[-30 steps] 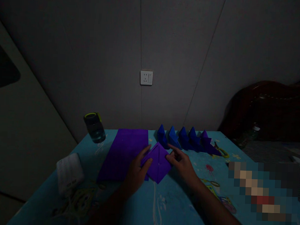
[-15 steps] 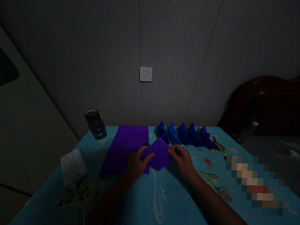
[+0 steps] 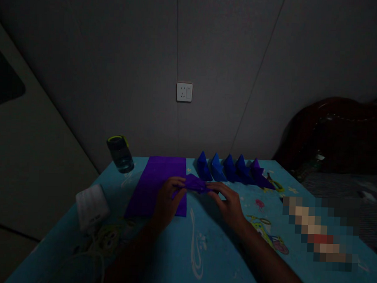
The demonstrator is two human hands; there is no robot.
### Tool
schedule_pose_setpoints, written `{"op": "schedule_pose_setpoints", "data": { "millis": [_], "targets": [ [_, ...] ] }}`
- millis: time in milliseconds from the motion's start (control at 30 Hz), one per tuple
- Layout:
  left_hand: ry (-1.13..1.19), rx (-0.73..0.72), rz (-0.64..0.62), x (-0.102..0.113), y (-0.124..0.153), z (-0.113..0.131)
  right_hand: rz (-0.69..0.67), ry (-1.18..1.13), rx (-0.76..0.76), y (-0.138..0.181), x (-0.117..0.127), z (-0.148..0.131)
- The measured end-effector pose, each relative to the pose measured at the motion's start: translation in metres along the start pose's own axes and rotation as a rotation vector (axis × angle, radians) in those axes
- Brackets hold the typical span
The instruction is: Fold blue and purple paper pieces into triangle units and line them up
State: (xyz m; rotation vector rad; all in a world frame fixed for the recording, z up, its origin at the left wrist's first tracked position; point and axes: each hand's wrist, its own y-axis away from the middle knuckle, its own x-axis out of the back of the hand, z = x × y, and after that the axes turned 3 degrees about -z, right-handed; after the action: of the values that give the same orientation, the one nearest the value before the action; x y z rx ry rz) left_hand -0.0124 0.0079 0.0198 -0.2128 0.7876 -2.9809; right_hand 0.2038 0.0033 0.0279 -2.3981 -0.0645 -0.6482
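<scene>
A folded purple paper piece is held between both hands just above the blue patterned table. My left hand pinches its left end, and my right hand pinches its right end. The piece looks flattened and narrow from this angle. A stack of flat purple paper sheets lies under and left of my left hand. Behind the hands stands a row of several folded paper boats, blue ones and a purple one at the right.
A dark jar with a yellow-green rim stands at the table's back left. A white power bank with a cord lies at the left edge. A wall with a socket is behind; dark furniture sits right.
The purple piece went from a flat kite shape on the table to a narrow folded shape held up between both hands, which moved closer to the boats.
</scene>
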Motion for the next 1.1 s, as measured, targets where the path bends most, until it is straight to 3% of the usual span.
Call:
{"op": "schedule_pose_setpoints", "data": {
  "millis": [233, 467, 667, 900, 1000, 1100],
  "targets": [
    [0.039, -0.064, -0.079, -0.003, 0.007, -0.005, 0.159, -0.037, 0.012, 0.000, 0.001, 0.000],
    [0.109, -0.019, -0.067, -0.005, 0.008, -0.001, 0.164, -0.198, -0.065, -0.001, -0.001, 0.002],
    [0.104, 0.052, -0.002, -0.006, 0.008, -0.003, 0.130, -0.331, -0.164, -0.002, -0.008, -0.002],
    [0.105, 0.134, 0.017, -0.012, 0.008, -0.004, 0.204, -0.458, -0.378, 0.000, -0.019, -0.001],
    [0.045, 0.111, -0.057, -0.010, 0.006, -0.002, 0.131, -0.386, -0.427, 0.000, -0.018, -0.001],
    [-0.122, 0.033, -0.223, -0.007, 0.006, 0.001, 0.127, -0.301, -0.412, 0.000, -0.018, -0.005]
  ]
}}
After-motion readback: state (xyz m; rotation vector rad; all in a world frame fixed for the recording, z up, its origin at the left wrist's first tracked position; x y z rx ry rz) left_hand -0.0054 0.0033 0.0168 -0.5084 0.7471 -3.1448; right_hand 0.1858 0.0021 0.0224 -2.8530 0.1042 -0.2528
